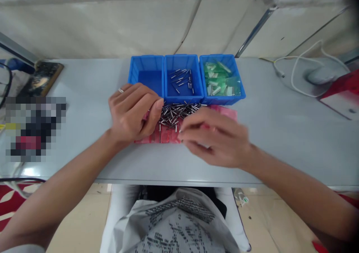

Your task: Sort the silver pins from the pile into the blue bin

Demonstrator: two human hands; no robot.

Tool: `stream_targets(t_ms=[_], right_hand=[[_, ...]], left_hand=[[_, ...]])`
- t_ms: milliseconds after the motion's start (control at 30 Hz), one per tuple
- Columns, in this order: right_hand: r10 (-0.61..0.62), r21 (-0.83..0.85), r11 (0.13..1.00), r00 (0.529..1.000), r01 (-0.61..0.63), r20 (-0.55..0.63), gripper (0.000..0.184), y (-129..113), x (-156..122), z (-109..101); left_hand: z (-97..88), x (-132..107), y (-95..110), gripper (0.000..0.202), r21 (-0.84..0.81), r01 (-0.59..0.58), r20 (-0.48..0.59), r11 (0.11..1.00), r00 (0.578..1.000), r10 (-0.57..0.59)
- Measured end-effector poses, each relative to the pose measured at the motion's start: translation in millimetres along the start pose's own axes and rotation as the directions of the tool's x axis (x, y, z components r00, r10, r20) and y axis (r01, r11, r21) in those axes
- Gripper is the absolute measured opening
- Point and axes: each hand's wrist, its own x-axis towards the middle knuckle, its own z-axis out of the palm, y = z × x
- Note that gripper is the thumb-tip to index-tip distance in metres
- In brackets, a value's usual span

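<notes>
Left hand curled against the pile of metal pins at frame center, atop pink plastic bags; blurred right hand pinches near them; neither grip's hold can be determined.

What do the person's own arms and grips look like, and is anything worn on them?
The left forearm and right forearm are bare, and no gloves, watch or bracelet show. The left-hand grip wears a silver-coloured ring on one finger. The right-hand grip is blurred, with no ring visible. The white top carries dark printed lettering.
</notes>
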Motion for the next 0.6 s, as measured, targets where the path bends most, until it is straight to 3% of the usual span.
stream_targets(t_ms=[100,200,267,367,433,533,600], right_hand=[[0.328,0.334,0.903,0.936,-0.272,-0.126,0.008,4.2,5.9,-13.6],[0.547,0.568,0.717,0.831,-0.404,-0.100,0.004,9.3,7.9,-19.1],[0.591,0.591,0.667,0.805,-0.455,-0.047,0.002,10.6,7.7,-18.5],[0.631,0.579,0.618,0.775,-0.531,0.037,0.022,8.9,6.1,-14.9],[0.617,0.582,0.625,0.786,-0.520,0.039,0.024,7.2,4.7,-12.4],[0.581,0.562,0.659,0.813,-0.500,0.041,0.013,6.8,2.7,-9.5],[0.573,0.568,0.654,0.817,-0.499,0.057,0.018,8.5,1.6,-7.8]], left_hand=[[0.2,-0.3,0.4,0.018,0.000,-0.002,-0.006,1.000,1.000,0.002],[0.0,-0.7,1.3,0.015,-0.010,-0.012,0.023,1.000,1.000,0.012],[-0.5,-0.8,1.9,0.012,-0.005,-0.019,0.041,1.000,0.999,0.019],[-1.4,-0.2,2.5,0.012,-0.001,-0.014,0.064,1.000,0.998,0.014],[-1.6,0.5,2.7,0.012,-0.005,-0.014,0.061,1.000,0.998,0.014],[-1.3,1.6,2.9,0.013,-0.006,-0.017,0.050,1.000,0.999,0.017],[-1.2,2.3,3.1,0.014,-0.005,-0.018,0.057,1.000,0.998,0.019]])
